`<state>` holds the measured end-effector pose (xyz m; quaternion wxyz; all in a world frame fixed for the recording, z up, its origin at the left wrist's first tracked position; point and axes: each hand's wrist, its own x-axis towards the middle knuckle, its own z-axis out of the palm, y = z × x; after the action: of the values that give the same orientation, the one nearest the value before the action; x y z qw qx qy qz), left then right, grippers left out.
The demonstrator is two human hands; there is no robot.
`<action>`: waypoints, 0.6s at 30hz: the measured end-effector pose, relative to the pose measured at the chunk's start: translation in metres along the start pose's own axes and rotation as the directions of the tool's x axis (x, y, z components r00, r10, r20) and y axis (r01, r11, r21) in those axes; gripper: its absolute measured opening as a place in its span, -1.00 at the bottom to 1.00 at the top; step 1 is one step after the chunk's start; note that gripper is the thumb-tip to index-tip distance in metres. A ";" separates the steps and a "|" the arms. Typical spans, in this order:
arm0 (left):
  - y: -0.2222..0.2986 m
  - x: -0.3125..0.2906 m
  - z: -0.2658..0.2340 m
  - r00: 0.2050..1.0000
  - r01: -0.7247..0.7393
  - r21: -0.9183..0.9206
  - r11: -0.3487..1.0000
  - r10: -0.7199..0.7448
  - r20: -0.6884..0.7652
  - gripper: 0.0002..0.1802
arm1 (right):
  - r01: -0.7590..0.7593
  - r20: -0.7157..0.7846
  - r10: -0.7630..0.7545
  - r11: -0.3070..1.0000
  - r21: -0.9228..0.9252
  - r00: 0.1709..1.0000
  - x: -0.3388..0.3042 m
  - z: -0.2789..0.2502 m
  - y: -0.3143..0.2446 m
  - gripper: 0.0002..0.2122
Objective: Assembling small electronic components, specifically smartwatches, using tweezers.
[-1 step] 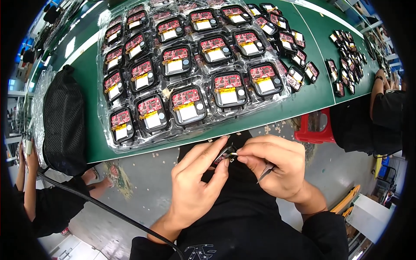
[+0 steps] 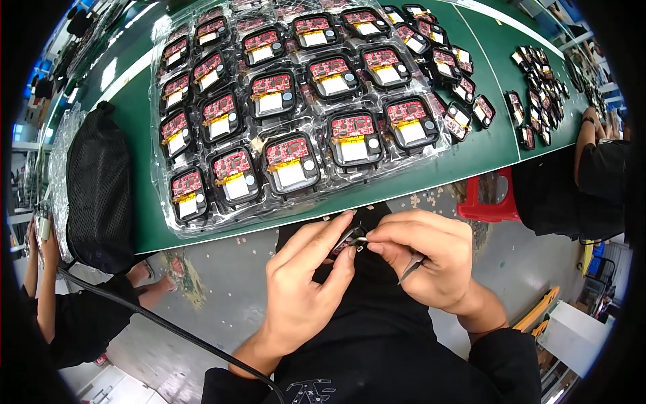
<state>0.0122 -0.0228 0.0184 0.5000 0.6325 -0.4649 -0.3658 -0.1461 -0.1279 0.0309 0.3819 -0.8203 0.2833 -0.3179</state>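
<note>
In front of my body, just off the table's near edge, my left hand (image 2: 306, 279) grips a small black-framed circuit-board unit (image 2: 344, 245) between thumb and fingers. Some red board shows inside its frame; most of it is hidden by my fingers. My right hand (image 2: 431, 259) pinches a small pale piece (image 2: 361, 240) at the unit's right side with thumb and forefinger; what that piece is, I cannot make out. Tucked under the curled fingers of the same hand is a slim, pointed grey metal tool (image 2: 412, 267), perhaps tweezers, its tip pointing toward me.
Clear plastic trays (image 2: 259, 209) on the green table (image 2: 149, 222) hold rows of similar units (image 2: 291, 163). Loose units (image 2: 459, 122) lie right of them. A black mesh bag (image 2: 101, 188) stands left, above a black cable (image 2: 168, 322). A red stool (image 2: 486, 198) and other people are nearby.
</note>
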 end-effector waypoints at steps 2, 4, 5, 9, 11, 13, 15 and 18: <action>0.001 0.000 0.001 1.000 0.007 -0.007 1.000 -0.007 0.009 -0.53 | -0.014 0.079 0.011 0.999 0.036 0.997 -0.001 -0.001 0.001 -0.78; 0.001 0.000 0.002 1.000 0.009 0.003 1.000 -0.009 0.008 -0.53 | -0.014 0.067 0.011 0.999 0.050 0.998 -0.001 0.002 0.002 -0.78; 0.001 0.000 0.003 1.000 0.011 0.014 1.000 -0.012 0.006 -0.52 | -0.013 0.054 0.010 0.998 0.064 0.998 -0.002 0.004 0.002 -0.79; 0.000 0.000 0.002 1.000 -0.008 0.045 0.999 0.007 0.009 -0.51 | -0.089 0.078 0.080 0.989 0.115 0.994 -0.002 0.003 0.001 -0.79; -0.001 0.000 0.002 1.000 -0.006 0.031 1.000 0.006 -0.002 -0.51 | -0.200 0.123 0.182 0.967 0.156 0.976 -0.002 0.003 0.000 -0.79; -0.003 0.001 0.001 1.000 -0.012 0.063 0.998 0.012 0.005 -0.51 | -0.191 0.106 0.173 0.965 0.182 0.979 -0.005 0.007 0.006 -0.78; -0.004 0.001 0.000 1.000 -0.017 0.095 0.995 0.016 0.010 -0.52 | -0.180 0.090 0.164 0.961 0.210 0.982 -0.007 0.010 0.010 -0.77; -0.005 0.001 -0.001 0.999 0.005 0.110 0.994 -0.001 -0.034 -0.53 | -0.178 0.078 0.164 0.959 0.221 0.983 -0.007 0.012 0.009 -0.76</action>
<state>0.0144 -0.0231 0.0137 0.4715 0.6658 -0.4752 -0.3295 -0.1440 -0.1225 0.0153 0.5075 -0.7527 0.3035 -0.2896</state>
